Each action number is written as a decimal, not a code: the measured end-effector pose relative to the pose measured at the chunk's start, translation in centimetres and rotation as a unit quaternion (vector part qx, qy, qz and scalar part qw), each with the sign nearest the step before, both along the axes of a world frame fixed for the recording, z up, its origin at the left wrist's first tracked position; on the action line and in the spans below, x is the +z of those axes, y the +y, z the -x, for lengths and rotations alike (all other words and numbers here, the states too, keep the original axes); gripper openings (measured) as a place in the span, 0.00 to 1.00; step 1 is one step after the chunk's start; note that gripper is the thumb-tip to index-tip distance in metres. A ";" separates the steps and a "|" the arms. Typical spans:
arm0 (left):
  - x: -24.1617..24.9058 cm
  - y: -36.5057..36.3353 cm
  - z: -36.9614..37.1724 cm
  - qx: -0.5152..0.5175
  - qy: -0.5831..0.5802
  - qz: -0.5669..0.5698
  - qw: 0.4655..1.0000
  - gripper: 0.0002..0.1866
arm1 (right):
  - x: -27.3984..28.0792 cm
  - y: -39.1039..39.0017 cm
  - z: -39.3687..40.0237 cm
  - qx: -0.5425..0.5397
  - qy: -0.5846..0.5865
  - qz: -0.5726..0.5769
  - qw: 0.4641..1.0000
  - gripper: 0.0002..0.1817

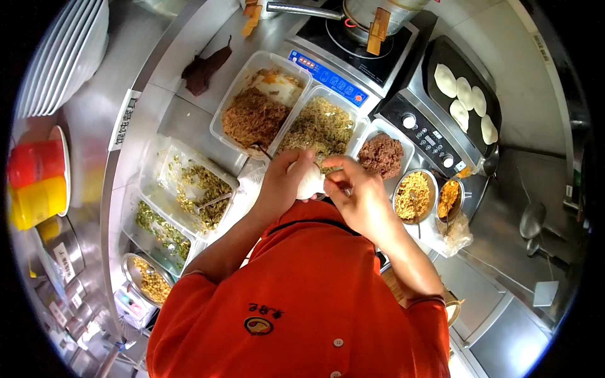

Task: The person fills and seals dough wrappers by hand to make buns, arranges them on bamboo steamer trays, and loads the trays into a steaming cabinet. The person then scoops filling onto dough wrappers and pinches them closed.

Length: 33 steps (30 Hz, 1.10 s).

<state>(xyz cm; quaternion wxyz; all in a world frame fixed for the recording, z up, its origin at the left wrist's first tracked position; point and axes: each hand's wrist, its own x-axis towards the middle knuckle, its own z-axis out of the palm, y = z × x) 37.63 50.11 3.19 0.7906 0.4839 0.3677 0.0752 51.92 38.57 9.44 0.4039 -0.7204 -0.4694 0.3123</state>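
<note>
A piece of white dough (310,183), folded or cupped, sits in my left hand (285,179), whose fingers curl around it. Against the dough's right edge, my right hand (362,192) has its thumb and fingers drawn together in a pinch. Whether filling lies inside the dough is hidden. Just beyond my hands stands a plastic tub of greenish chopped filling (318,128). Left of it is a tub of brown shredded filling (255,117), with a spoon handle sticking out toward my left hand. To the right, a container holds reddish-brown minced filling (380,155).
Several white dumplings (463,93) lie on a griddle (435,68) at right. A pot (384,16) stands on an induction cooker (353,53). Metal bowls of yellow chopped food (413,194) and orange chopped food (448,198) are at right. More filling tubs (189,189) stand left; plates (66,57) are stacked far left.
</note>
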 end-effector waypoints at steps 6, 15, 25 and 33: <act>-1.8 -0.7 -0.7 0.079 -0.036 0.036 0.996 0.24 | -0.9 -0.3 -0.2 0.005 0.018 0.082 0.996 0.07; -4.5 -1.5 -0.8 0.036 -0.057 0.218 0.974 0.20 | -1.4 -1.2 0.6 0.124 -0.228 0.058 0.964 0.17; -5.1 -1.4 1.6 0.190 0.015 0.277 0.942 0.18 | -6.7 0.8 -0.4 -0.007 -0.042 0.124 0.991 0.15; -5.4 0.3 4.0 0.247 -0.026 0.250 0.936 0.24 | -21.6 6.9 -3.0 -0.019 -0.188 0.092 0.978 0.14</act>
